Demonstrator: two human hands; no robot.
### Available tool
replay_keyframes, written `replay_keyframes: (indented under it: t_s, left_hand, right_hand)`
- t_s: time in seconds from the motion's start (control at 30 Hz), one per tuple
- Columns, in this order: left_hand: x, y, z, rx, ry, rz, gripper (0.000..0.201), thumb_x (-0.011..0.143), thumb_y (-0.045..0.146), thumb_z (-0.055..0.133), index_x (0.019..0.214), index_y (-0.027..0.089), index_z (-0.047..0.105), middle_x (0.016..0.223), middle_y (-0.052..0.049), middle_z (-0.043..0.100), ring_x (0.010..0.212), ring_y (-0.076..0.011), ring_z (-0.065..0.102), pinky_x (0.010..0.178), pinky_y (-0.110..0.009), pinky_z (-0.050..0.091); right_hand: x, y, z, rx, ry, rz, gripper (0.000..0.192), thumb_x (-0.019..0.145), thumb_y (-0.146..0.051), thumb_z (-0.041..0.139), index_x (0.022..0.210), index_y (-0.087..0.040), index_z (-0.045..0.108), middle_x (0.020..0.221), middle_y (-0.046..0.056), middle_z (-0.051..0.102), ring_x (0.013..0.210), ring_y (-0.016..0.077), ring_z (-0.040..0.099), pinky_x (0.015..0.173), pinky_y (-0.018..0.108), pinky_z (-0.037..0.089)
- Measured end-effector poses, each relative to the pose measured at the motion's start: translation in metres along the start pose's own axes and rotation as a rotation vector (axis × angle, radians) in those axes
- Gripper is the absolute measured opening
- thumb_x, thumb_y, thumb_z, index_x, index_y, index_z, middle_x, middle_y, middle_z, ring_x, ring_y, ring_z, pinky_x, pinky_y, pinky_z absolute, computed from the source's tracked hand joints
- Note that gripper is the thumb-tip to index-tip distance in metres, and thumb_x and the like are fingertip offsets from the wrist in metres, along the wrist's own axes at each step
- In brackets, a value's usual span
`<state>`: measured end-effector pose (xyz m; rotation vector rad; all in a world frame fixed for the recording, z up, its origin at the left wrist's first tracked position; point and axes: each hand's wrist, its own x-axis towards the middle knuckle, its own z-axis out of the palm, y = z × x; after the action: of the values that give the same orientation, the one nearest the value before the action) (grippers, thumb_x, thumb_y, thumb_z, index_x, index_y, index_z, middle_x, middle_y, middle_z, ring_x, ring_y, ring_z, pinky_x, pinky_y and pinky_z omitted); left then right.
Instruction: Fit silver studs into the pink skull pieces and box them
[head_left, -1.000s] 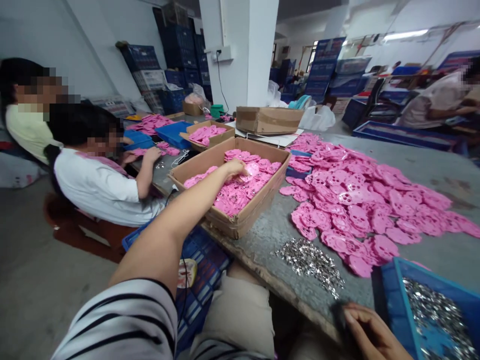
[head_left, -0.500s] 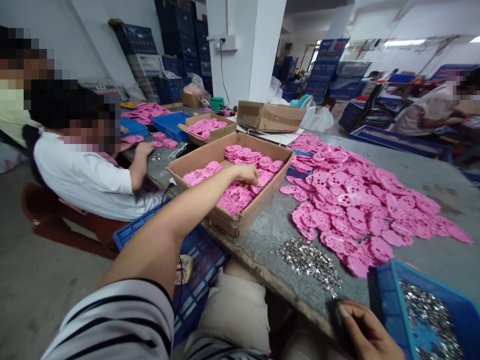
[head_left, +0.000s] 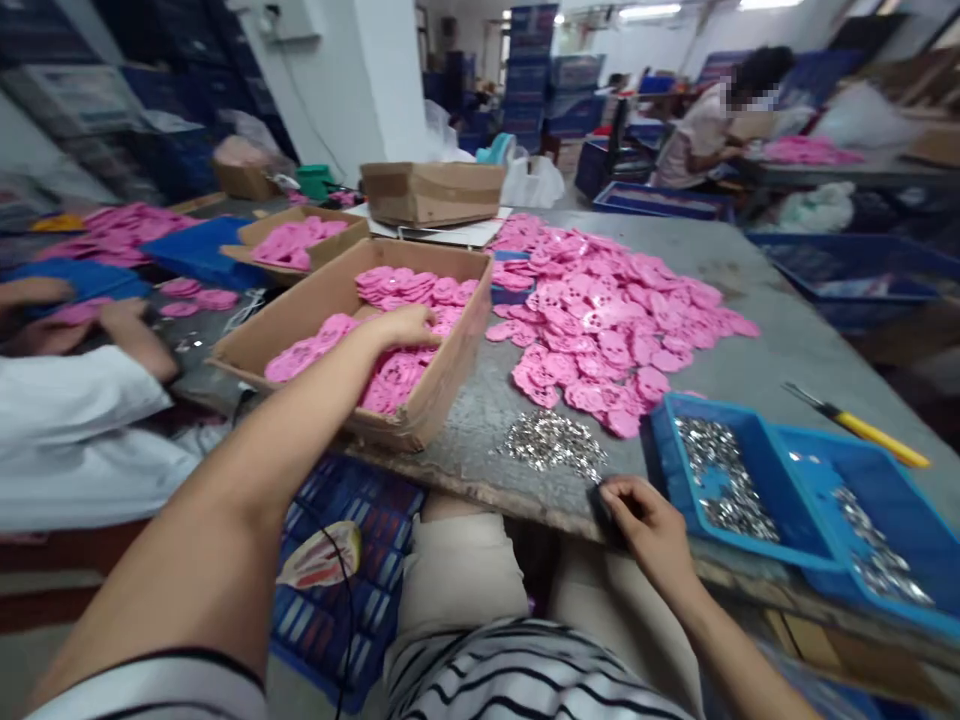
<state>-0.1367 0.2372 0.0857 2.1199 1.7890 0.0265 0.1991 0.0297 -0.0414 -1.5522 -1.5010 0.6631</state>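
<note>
My left hand (head_left: 409, 327) reaches into an open cardboard box (head_left: 424, 432). Its fingers are bent down over flat pink pieces with cut-out holes (head_left: 397, 380); whatever they grip is hidden. At the table's front edge my right hand (head_left: 649, 525) is closed in a pinch. Its fingertips are at the near end of a heap of small shiny metal parts (head_left: 555, 440), and what sits between them is too small to make out. Behind that heap spreads a large pile of pink pieces (head_left: 600, 310).
Two blue bins (head_left: 806, 540) with metal parts stand to the right, near a yellow-handled tool (head_left: 874, 435). A smaller carton (head_left: 334, 240) of pink pieces stands behind the box. A co-worker's arm (head_left: 139, 325) is at the left. A blue crate (head_left: 322, 620) sits below the table edge.
The view has swung right, bringing both blue bins and the yellow-handled tool into sight. My left hand stays in the box, and my right hand stays pinched by the metal parts.
</note>
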Motion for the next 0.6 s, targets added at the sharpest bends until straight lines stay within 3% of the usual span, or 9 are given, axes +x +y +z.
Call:
replay_keyframes:
  t_s: [0.1,0.27,0.33,0.43,0.47,0.53,0.6]
  left_hand:
    - [-0.001,0.002,0.0,0.065,0.019,0.016,0.026,0.077,0.033,0.064,0.094,0.014,0.068,0.087,-0.01,0.072,0.086,-0.0231,0.063,0.082,-0.031,0.045]
    - [-0.012,0.016,-0.009,0.13,0.229,-0.01,0.025,0.083,0.028,0.062,0.101,0.011,0.068,0.097,-0.015,0.071,0.095,-0.0298,0.065,0.087,-0.04,0.046]
    - [-0.02,0.034,-0.016,0.155,0.342,-0.009,0.029,0.088,0.03,0.056,0.11,0.012,0.066,0.104,-0.016,0.07,0.103,-0.033,0.063,0.09,-0.043,0.045]
    - [-0.035,0.079,-0.012,0.092,0.496,0.099,0.036,0.093,0.033,0.048,0.121,0.016,0.061,0.114,-0.013,0.069,0.106,-0.0291,0.063,0.092,-0.04,0.045]
    - [-0.039,0.097,-0.004,0.06,0.481,0.172,0.036,0.094,0.032,0.045,0.123,0.017,0.06,0.115,-0.013,0.069,0.104,-0.0263,0.063,0.091,-0.038,0.046]
    - [-0.043,0.134,0.023,0.062,0.31,0.374,0.039,0.096,0.032,0.043,0.13,0.017,0.056,0.119,-0.01,0.068,0.102,-0.0219,0.064,0.088,-0.034,0.048]
    - [-0.04,0.165,0.059,0.115,0.184,0.471,0.041,0.088,0.03,0.058,0.128,0.019,0.057,0.123,-0.008,0.068,0.108,-0.0223,0.063,0.09,-0.033,0.048]
  right_hand:
    - [-0.002,0.005,0.003,0.018,0.018,-0.022,0.028,0.077,-0.046,0.058,0.062,-0.023,0.06,0.07,0.006,0.067,0.066,0.0196,0.061,0.063,0.031,0.049]
    - [-0.005,0.01,0.009,0.044,0.034,-0.045,0.02,0.078,-0.036,0.054,0.064,-0.023,0.058,0.071,0.005,0.066,0.067,0.0185,0.06,0.065,0.031,0.047]
    - [-0.006,0.011,0.01,0.045,0.032,-0.056,0.019,0.078,-0.034,0.053,0.064,-0.023,0.057,0.072,0.004,0.065,0.069,0.0185,0.06,0.067,0.031,0.047]
    - [-0.006,0.012,0.011,0.04,0.02,-0.064,0.018,0.079,-0.032,0.053,0.064,-0.022,0.055,0.073,0.004,0.065,0.07,0.0183,0.06,0.068,0.031,0.047]
    - [-0.006,0.012,0.011,0.041,0.018,-0.066,0.017,0.079,-0.031,0.053,0.065,-0.022,0.055,0.073,0.004,0.065,0.07,0.0181,0.06,0.068,0.031,0.047]
    - [-0.006,0.013,0.011,0.048,0.023,-0.072,0.016,0.079,-0.03,0.053,0.065,-0.022,0.055,0.072,0.004,0.064,0.07,0.0177,0.059,0.068,0.03,0.046]
    - [-0.006,0.015,0.01,0.059,0.034,-0.08,0.015,0.08,-0.028,0.052,0.066,-0.022,0.056,0.072,0.003,0.064,0.069,0.0174,0.059,0.067,0.03,0.046]
